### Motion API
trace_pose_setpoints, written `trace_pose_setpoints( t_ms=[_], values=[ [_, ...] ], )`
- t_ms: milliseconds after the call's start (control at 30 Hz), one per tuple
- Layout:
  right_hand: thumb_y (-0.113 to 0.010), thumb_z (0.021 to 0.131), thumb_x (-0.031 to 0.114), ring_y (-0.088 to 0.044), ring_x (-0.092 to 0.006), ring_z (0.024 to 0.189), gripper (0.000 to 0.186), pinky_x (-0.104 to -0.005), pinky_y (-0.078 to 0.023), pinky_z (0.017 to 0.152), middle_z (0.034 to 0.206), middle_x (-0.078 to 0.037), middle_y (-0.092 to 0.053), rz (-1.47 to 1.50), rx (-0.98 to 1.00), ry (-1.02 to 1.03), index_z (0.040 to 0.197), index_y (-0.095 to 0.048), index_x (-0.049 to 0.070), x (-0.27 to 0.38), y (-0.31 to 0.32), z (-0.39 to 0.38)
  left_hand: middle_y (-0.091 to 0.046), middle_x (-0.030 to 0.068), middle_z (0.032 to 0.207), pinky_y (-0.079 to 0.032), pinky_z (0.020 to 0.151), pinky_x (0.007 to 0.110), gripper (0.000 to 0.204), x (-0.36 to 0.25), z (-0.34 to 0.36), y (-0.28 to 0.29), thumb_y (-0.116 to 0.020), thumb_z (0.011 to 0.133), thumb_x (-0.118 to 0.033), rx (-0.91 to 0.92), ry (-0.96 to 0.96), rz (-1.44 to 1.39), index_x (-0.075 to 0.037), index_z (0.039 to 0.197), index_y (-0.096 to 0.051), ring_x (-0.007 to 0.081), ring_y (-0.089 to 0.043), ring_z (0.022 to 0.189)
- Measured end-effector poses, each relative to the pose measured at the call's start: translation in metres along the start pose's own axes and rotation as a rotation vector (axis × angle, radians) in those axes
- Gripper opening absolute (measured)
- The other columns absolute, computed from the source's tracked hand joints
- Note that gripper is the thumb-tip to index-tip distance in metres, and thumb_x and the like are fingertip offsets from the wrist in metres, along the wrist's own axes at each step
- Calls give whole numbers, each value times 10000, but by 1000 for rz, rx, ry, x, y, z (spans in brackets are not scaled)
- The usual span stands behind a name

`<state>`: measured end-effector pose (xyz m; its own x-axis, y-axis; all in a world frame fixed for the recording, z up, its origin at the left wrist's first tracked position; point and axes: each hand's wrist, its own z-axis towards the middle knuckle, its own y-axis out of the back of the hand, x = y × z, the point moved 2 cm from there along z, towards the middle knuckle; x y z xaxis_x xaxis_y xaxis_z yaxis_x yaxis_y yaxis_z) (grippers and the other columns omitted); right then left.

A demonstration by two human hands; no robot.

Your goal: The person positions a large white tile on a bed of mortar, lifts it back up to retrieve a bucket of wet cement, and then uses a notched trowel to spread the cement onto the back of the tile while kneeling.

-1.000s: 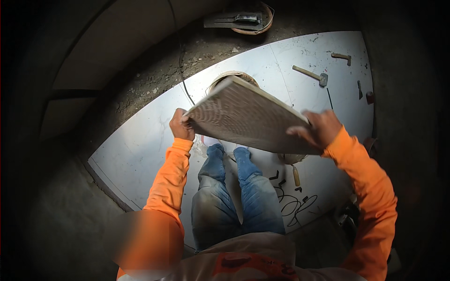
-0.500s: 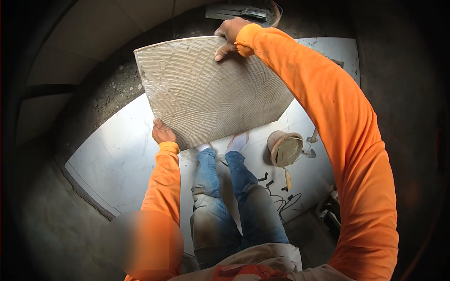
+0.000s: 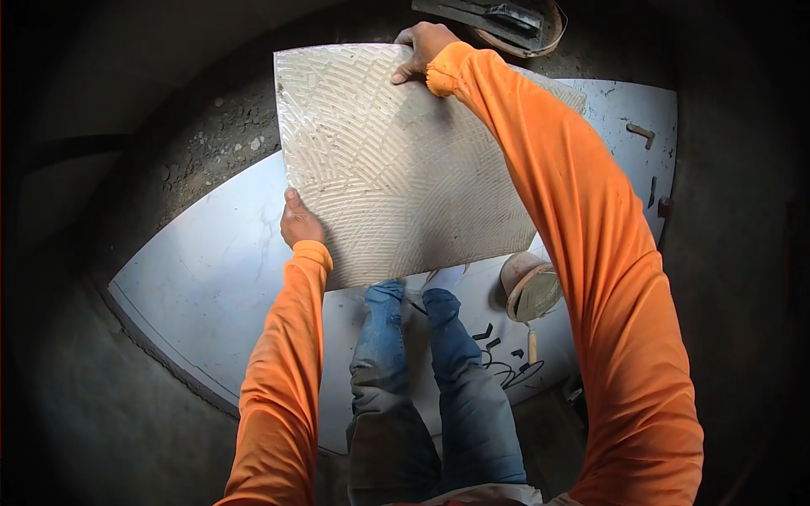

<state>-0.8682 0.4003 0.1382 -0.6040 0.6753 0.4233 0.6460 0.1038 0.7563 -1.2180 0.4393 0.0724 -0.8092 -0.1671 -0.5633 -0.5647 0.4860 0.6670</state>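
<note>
A large tile [image 3: 396, 177], its back spread with ridged grey-beige adhesive, is held up in front of me above the floor. My left hand [image 3: 301, 221] grips its left edge near the lower corner, thumb on the coated side. At the far edge my right hand [image 3: 424, 51] holds on, thumb over the coated side and fingers behind, mostly hidden. My right forearm crosses in front of the tile's right part and covers it. Below the tile's near edge a bucket [image 3: 531, 288] of grey mortar stands by my right arm.
White tiles [image 3: 202, 244] cover the floor around my feet. A trowel [image 3: 489, 18] lies across a round container [image 3: 553, 34] at the far side. Rough rubble ground [image 3: 224, 143] borders the tiles. A wooden-handled tool [image 3: 532, 346] and a black cable [image 3: 506, 371] lie beside the bucket.
The tile has turned slightly and its coated face shows more squarely. Its left edge and my left hand have shifted a little rightward in view. Both hands keep their grip.
</note>
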Motion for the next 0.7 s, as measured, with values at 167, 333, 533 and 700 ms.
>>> trace_pose_setpoints(
  t_ms=[167,333,533,700],
  values=[
    [-808,541,353,-597,-299,941,649,-370,-470,830,993,-137,-628,-1,-190,-44,1104,-595,113,-9,-49,8,-643,198,855,-445,773,383,711,6,8,-8,-280,876,-596,-13,159,60,13,965,-635,345,-597,833],
    [-754,644,265,-479,-314,1087,558,-364,-396,923,1138,-135,-548,31,-773,-1,1132,-555,82,-21,-71,-33,-643,194,853,-452,758,379,768,5,4,-28,-288,850,-638,-61,128,65,41,955,-632,324,-597,824],
    [-702,684,190,-513,-338,871,336,-398,-445,746,932,-151,-522,428,-734,-414,938,-526,56,-59,-165,-241,-614,215,925,-432,805,345,842,49,34,-21,-323,826,-666,72,187,-8,113,1027,-573,292,-571,849],
    [-708,713,274,-531,-334,614,343,-400,-429,590,630,-126,-530,496,-274,-969,724,-473,24,-101,-255,-482,-530,184,1157,-362,916,312,778,43,24,-21,-374,845,-596,194,184,-25,96,1187,-468,249,-513,1022]
  ],
)
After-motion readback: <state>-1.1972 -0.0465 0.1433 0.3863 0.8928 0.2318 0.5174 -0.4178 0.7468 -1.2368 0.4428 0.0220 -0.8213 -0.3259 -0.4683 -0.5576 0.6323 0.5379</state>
